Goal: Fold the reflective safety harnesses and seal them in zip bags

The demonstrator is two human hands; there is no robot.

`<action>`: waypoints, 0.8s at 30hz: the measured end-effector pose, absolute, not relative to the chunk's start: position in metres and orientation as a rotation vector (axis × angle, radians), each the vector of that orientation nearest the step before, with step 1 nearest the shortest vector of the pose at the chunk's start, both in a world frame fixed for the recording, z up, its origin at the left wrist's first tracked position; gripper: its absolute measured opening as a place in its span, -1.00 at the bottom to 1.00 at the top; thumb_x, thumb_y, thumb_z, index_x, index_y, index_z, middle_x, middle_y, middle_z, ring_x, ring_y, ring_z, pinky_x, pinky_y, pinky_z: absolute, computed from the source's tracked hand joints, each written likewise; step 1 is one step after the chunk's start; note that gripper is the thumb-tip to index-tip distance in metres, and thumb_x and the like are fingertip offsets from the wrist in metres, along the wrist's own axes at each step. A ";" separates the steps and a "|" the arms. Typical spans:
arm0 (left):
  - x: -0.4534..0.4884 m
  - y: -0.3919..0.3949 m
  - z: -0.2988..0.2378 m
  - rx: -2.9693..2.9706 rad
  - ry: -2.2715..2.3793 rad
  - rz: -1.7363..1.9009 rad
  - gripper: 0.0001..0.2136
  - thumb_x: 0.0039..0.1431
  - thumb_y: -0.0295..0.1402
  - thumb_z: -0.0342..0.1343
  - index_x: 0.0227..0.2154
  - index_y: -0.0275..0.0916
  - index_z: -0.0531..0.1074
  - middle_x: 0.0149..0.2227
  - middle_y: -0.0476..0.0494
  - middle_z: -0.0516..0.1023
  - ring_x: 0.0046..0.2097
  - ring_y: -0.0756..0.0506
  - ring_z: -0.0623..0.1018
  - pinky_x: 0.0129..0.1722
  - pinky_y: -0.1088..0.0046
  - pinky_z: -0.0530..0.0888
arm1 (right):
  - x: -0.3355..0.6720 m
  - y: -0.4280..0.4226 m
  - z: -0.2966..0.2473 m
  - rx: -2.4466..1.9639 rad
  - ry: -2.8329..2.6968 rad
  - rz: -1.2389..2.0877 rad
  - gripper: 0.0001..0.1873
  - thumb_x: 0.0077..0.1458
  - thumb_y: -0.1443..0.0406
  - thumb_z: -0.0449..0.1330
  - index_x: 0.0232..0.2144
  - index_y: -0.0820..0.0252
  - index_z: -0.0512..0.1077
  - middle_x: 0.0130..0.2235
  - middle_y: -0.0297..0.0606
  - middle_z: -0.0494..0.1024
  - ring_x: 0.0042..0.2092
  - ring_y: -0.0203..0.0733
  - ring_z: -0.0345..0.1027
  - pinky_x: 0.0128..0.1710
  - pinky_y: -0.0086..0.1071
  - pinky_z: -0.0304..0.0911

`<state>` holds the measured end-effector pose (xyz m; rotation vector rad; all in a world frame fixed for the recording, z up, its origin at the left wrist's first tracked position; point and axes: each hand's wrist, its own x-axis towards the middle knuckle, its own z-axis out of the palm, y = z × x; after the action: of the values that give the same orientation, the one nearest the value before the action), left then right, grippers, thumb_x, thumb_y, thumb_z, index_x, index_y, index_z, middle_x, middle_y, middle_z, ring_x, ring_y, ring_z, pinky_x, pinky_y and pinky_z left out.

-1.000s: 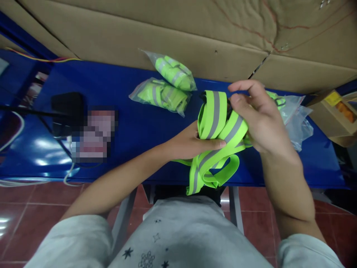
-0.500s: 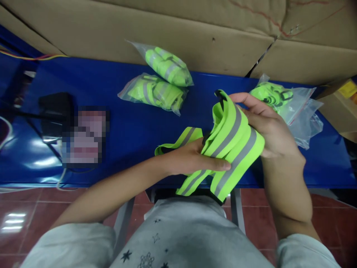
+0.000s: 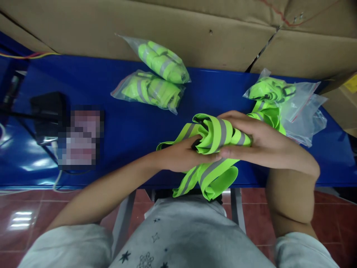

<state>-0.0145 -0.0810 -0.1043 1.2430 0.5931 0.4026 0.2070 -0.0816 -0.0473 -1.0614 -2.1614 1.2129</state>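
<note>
Just right of the frame's centre, the left hand [image 3: 178, 155] and right hand [image 3: 267, 144] each have a grip pressed around a bunched yellow-green reflective strap [image 3: 213, 136], though how the mostly hidden fingers wrap behind it is hard to tell. Loops of it hang below the hands, at lower centre. On the blue worktop [image 3: 111, 130], two filled clear bags [image 3: 152, 91] lie at upper centre, another filled bag [image 3: 270, 90] at upper right.

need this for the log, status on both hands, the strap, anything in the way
Left hand and right hand both gripping bunched reflective strap. Loose loops on near side. Plastic bags past right hand, apparently not blocking.
</note>
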 end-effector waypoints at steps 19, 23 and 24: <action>-0.029 -0.082 -0.043 1.115 0.346 0.145 -0.80 0.34 -0.29 0.20 -0.08 -0.27 0.59 -0.24 -0.19 0.72 -0.16 -0.14 0.70 -0.17 0.42 0.62 | 0.196 -0.088 -0.014 -1.210 -1.343 1.173 -0.74 0.22 0.07 0.33 -0.35 0.12 0.64 -0.40 -0.30 0.58 -0.46 -0.25 0.41 -0.52 -0.39 0.25; -0.030 -0.083 -0.046 1.367 0.313 0.148 -0.75 0.40 -0.24 0.10 -0.26 -0.28 0.61 -0.24 -0.18 0.70 -0.17 -0.11 0.67 -0.13 0.44 0.60 | 0.203 -0.076 -0.024 -1.188 -1.261 1.626 -0.68 0.15 0.07 0.36 -0.10 0.05 0.63 -0.19 -0.27 0.68 -0.28 -0.14 0.60 -0.32 -0.32 0.51; -0.029 -0.082 -0.053 1.394 0.305 0.173 -0.74 0.40 -0.24 0.10 -0.26 -0.29 0.61 -0.22 -0.19 0.69 -0.15 -0.12 0.67 -0.10 0.43 0.60 | 0.203 -0.073 -0.031 -1.203 -1.250 1.665 -0.64 0.14 0.10 0.37 -0.03 0.04 0.60 -0.14 -0.30 0.68 -0.25 -0.17 0.60 -0.28 -0.35 0.52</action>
<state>-0.0288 -0.0821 -0.0529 1.3942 0.3046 0.1731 0.2031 -0.0731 -0.0315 -1.2032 -1.2496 1.6649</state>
